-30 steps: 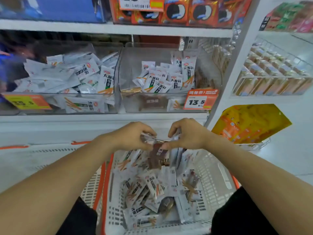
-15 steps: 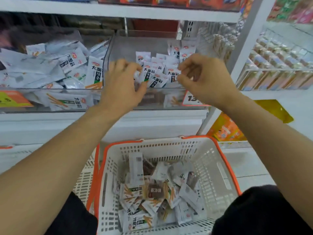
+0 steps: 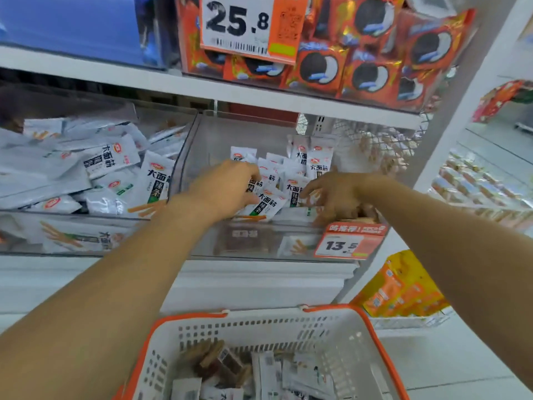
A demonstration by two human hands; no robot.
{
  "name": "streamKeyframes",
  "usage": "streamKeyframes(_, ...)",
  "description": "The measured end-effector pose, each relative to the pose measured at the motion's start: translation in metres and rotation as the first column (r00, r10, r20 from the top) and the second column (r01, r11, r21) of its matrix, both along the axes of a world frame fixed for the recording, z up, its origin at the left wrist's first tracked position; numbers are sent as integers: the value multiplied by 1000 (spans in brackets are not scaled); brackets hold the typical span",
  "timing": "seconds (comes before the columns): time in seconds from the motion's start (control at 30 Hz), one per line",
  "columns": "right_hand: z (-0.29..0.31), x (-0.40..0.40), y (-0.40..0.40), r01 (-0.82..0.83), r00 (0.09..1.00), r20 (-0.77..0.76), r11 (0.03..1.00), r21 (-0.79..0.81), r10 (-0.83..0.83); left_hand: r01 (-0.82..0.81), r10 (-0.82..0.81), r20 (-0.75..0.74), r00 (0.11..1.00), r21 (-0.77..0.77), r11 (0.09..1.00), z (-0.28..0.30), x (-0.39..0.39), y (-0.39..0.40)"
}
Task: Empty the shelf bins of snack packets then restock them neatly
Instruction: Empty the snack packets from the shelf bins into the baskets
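Note:
A clear shelf bin [image 3: 202,140] holds white snack packets [image 3: 317,163], some upright at the back and others lying loose. My left hand [image 3: 227,189] reaches into this bin from the left, and its fingers and thumb close round a few packets in the middle. On the bin's right side, my right hand [image 3: 337,194] rests with fingers spread on the packets just behind the front wall. Another clear bin [image 3: 86,235] to the left is piled with the same white packets [image 3: 109,163]. Below me, a white basket with an orange rim [image 3: 259,313] holds several more packets [image 3: 288,373].
An orange price tag [image 3: 346,243] reading 13.5 hangs on the right bin's front. The shelf above carries orange cookie packs [image 3: 375,67] and a 25.8 price tag [image 3: 245,24]. Yellow-orange bags [image 3: 403,290] lie low at the right, and a rack of small packs [image 3: 476,192] stands beyond the shelf post.
Both hands rose from the basket with packets, moved up to the right bin, and now reach down into it among the packets. The view has tilted upward.

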State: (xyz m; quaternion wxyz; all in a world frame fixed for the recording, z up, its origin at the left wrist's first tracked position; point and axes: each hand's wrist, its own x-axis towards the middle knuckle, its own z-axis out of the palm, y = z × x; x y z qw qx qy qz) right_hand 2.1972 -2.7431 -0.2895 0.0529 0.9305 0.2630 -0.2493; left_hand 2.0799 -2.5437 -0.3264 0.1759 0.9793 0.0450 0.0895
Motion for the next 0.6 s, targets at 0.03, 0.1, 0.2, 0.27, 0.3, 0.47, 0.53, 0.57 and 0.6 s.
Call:
streamKeyframes(0.03,-4,3,2,3,1000,7,998,57,-4,-4,5,43,999,-31,1000,-6,6,-1)
streamKeyframes(0.1,-9,10,4,23,999,22,982,186,-27,-11,16,91,996,-60,998,-14,17,0)
streamKeyframes(0.2,-11,22,9,4,984,171,961,275,-53,3,-2,15,1000,-51,999,-17,26,7)
streamKeyframes(0.27,-12,31,14,86,984,121,942,324,-131,-11,7,-115,993,-38,999,-15,28,13)
streamKeyframes(0.3,-12,33,19,136,986,51,934,331,-162,-22,17,-168,986,-33,999,-14,28,15)
streamKeyframes(0.47,-19,32,45,163,987,-63,931,327,-151,-16,4,-197,980,-62,998,-21,27,14)
streamKeyframes(0.53,-20,30,52,169,982,-145,920,354,-124,-33,17,-165,986,-97,995,-24,29,16)
streamKeyframes(0.57,-22,28,56,147,980,-177,932,330,-91,-42,24,-165,986,-107,993,-26,30,17)
streamKeyframes(0.6,-23,24,60,113,981,-187,949,294,-59,-47,27,-180,983,-106,993,-27,31,18)
